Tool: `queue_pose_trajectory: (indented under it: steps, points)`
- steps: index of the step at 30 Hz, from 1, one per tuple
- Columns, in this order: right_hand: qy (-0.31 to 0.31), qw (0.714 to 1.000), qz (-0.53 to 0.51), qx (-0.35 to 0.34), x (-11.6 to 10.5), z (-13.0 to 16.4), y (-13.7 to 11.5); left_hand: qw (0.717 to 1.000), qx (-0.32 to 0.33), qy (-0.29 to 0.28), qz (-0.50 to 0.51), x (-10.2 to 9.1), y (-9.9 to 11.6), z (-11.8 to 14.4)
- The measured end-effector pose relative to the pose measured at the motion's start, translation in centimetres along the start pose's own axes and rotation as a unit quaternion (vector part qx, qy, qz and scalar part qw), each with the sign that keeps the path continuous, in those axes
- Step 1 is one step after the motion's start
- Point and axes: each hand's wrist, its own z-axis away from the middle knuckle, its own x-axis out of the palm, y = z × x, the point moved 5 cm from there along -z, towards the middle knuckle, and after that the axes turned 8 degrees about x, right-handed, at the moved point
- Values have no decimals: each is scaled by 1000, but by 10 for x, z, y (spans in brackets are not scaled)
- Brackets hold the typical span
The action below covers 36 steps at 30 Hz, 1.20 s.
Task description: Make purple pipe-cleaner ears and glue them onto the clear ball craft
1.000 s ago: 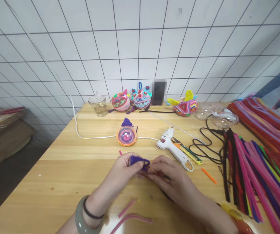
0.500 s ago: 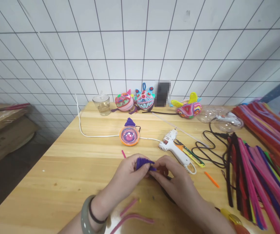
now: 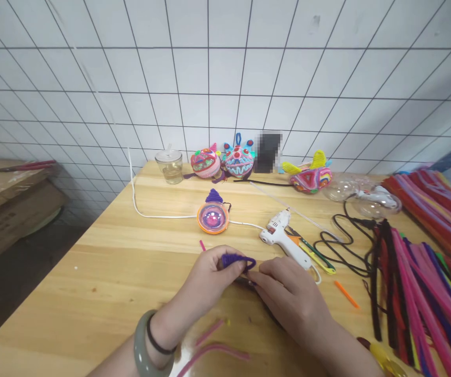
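Purple pipe cleaner now looped; left hand, right hand pinching it; glue gun just beyond.

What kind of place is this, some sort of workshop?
Probably a small craft workbench. Heaps of coloured pipe cleaners lie on the wooden table, a glue gun sits mid-table, and finished fuzzy ornaments stand along the tiled wall. Both hands bend a purple pipe cleaner.

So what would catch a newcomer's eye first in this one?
Two hands meet at the middle of the wooden table: the left hand and right hand pinch a purple pipe cleaner between them. To the right lies a bright heap of pipe cleaners, with a white glue gun just behind the hands. Along the tiled wall sit colourful round toys.
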Motion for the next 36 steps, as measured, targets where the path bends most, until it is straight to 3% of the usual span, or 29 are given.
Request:
queue_pose_trajectory:
  steps: [8, 27, 36]
  points:
    - [-22, 999, 32, -27, 1, 1, -4, 996, -50, 33, 70, -3, -5, 0]
    - [-66, 997, 25, -42, 1, 3, -2, 995, -66, 13, 76, -2, -9, -1]
    - [-50, 999, 0, -20, 8, 6, 2, 998, -45, 12, 49, -3, -7, -2]
